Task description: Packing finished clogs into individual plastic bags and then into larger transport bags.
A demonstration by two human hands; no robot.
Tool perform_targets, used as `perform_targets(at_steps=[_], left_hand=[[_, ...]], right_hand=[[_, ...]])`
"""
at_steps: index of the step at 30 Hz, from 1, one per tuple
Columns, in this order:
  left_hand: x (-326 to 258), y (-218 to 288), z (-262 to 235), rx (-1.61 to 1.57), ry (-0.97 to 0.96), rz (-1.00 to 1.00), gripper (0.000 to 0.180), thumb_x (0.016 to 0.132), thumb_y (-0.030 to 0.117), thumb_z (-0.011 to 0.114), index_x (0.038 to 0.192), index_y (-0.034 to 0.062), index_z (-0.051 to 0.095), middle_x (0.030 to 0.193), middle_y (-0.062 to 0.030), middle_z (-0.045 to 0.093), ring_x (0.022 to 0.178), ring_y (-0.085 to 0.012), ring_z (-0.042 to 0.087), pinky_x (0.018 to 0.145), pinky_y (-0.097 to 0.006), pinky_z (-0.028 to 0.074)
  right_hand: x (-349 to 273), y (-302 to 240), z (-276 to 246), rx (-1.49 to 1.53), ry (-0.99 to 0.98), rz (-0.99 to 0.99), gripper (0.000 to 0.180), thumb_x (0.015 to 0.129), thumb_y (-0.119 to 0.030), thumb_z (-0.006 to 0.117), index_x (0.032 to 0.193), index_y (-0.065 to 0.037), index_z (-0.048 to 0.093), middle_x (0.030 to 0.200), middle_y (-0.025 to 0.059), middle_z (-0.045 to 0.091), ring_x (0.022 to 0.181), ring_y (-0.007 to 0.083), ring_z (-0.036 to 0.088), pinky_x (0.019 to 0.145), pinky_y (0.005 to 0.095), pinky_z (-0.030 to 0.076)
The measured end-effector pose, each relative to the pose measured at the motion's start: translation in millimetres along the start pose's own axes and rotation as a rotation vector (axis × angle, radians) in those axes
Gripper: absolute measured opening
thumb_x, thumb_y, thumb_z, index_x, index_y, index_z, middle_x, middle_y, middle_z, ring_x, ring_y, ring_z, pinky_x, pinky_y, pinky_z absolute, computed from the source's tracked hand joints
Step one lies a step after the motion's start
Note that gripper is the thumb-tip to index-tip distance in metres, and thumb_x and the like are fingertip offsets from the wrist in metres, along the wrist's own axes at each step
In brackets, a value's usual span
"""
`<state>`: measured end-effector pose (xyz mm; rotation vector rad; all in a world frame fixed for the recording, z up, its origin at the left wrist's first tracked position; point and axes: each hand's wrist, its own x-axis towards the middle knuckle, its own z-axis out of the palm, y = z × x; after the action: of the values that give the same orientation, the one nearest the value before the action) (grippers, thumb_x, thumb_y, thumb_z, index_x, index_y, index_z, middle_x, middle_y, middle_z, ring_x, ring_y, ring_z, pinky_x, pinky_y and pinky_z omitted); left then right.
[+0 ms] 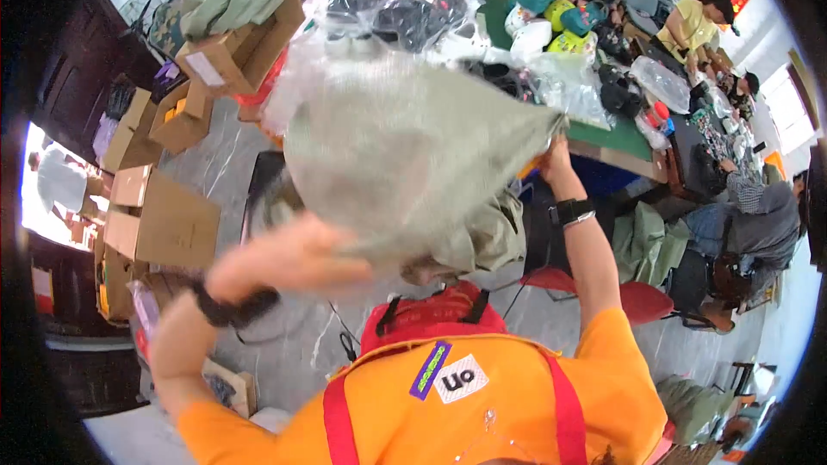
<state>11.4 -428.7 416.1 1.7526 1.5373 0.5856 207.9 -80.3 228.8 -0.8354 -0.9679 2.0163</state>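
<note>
A large grey-green piece of cloth (396, 146), blurred by motion, spreads out in front of me; whether it is a bag or a garment I cannot tell. My right hand (556, 159) is closed on its gathered right corner. Near the cloth's lower left edge, my left hand (293, 260) looks stretched out with its fingers straight, though it is smeared by motion. More crumpled grey-green cloth (487, 241) hangs below, just above the red bag or apron (431, 314) at my waist.
Ahead stands a table with a green top (616, 138), loaded with plastic-wrapped items (413, 21) and colourful caps (560, 13). Cardboard boxes (164, 215) stand at the left. A red stool seat (646, 300) is at my right. Several people work around the table.
</note>
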Motion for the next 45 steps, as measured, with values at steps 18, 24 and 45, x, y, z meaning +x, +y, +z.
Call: perform_targets(at_steps=[18,24,45], left_hand=[[115.2,-102.2,17.7,-0.207,0.446,-0.003,0.080,0.067,0.021,0.066,0.130,0.0028,0.020,0.124,-0.0198,0.037,0.112,-0.0256,0.039,0.093,-0.035,0.030],[204.3,-142.2,78.6,0.116,-0.191,0.027,0.077,0.062,0.036,0.067,0.126,0.0101,0.032,0.125,-0.0146,0.037,0.117,-0.0274,0.031,0.093,-0.043,0.026],[191.3,-118.7,79.8,-0.307,0.219,-0.049,0.029,0.080,0.026,0.052,0.086,-0.0020,0.056,0.073,-0.0181,0.057,0.064,-0.0198,0.053,0.061,-0.033,0.042]], right_hand=[[-92.3,-73.5,57.2,-0.176,-0.807,-0.217,0.059,0.079,-0.011,0.053,0.129,-0.009,0.022,0.098,0.0116,0.050,0.096,0.0230,0.047,0.088,0.0345,0.036],[-103.9,-90.9,64.3,-0.101,-0.819,-0.193,0.054,0.079,-0.016,0.053,0.126,-0.008,0.029,0.104,0.0136,0.050,0.111,0.0313,0.040,0.093,0.0424,0.032],[-98.6,-8.6,22.9,-1.318,-0.533,-0.503,0.053,0.062,-0.001,0.053,0.113,0.002,0.040,0.122,0.0227,0.033,0.115,0.0360,0.032,0.095,0.0357,0.028]])
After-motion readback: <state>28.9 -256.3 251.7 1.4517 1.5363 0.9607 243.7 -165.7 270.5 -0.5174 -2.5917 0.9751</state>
